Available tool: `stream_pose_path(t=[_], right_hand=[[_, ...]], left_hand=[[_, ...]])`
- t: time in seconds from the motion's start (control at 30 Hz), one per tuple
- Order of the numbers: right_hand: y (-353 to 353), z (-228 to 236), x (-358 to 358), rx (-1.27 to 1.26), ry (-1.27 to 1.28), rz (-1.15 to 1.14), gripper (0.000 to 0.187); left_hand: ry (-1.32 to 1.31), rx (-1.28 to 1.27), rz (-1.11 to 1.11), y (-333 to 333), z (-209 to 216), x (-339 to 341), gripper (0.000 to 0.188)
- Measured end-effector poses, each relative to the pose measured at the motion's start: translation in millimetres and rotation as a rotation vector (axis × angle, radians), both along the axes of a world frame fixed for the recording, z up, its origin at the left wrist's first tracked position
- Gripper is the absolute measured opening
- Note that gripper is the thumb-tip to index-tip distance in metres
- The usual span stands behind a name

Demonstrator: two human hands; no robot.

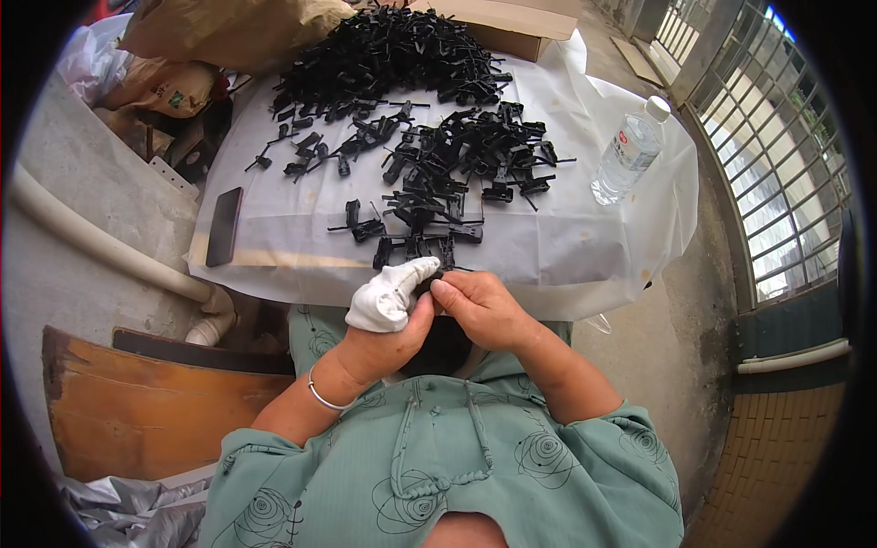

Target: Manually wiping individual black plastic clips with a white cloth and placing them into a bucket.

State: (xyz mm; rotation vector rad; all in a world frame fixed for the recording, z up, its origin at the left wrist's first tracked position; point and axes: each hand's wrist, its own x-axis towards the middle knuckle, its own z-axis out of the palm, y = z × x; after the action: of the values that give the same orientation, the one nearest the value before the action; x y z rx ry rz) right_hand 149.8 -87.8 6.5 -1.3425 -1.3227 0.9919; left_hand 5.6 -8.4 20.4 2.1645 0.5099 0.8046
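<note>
Just beyond the table's front edge, both hands meet over a small black plastic part (426,286). My left hand (388,309), partly covered by a white cloth glove, is closed around it, with the thumb bare. My right hand (486,309) is bare and pinches the same part from the right between thumb and fingers. Most of the part is hidden by the fingers. Right behind the hands lie several similar black clip-like parts (437,248) with thin stems. They run back into a loose cluster (466,151) and a large heap (384,55) at the far side.
A white plastic sheet (566,247) covers the table. A dark phone (224,226) lies at its left edge, and a clear water bottle (628,153) stands on the right. A cardboard box (512,36) and brown paper bags (228,32) flank the heap. Left is a pipe (110,242).
</note>
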Motion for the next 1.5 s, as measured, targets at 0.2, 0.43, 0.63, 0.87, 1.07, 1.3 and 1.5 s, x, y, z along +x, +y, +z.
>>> stream_pose_path(t=[0.2,0.43,0.63,0.87,1.07,1.3,1.5], right_hand=[[1,-17,-11,-0.025,0.225,-0.086,0.027],[-7,-5,3,0.145,-0.209,-0.153,0.014],[-8,-11,11,0.347,-0.307,-0.135,0.012],[-8,-3,-2,0.036,-0.116,-0.167,0.020],[-14,-7,-3,0.110,-0.035,-0.060,0.020],[-13,-28,-17,0.146,-0.077,-0.150,0.016],[-18,-52,-25,0.148,-0.105,-0.186,0.013]], left_hand=[[-0.001,0.168,-0.001,-4,-7,-3,0.030],[-0.176,-0.810,-0.127,14,1,-5,0.027],[-0.077,-0.804,-0.135,8,-4,-6,0.034],[0.115,-0.732,-0.275,0,-2,-8,0.035],[0.105,-0.795,-0.228,0,-7,-8,0.031],[0.109,-0.057,-0.166,-4,-19,-3,0.025],[0.310,-0.146,-0.132,-12,-30,-9,0.028]])
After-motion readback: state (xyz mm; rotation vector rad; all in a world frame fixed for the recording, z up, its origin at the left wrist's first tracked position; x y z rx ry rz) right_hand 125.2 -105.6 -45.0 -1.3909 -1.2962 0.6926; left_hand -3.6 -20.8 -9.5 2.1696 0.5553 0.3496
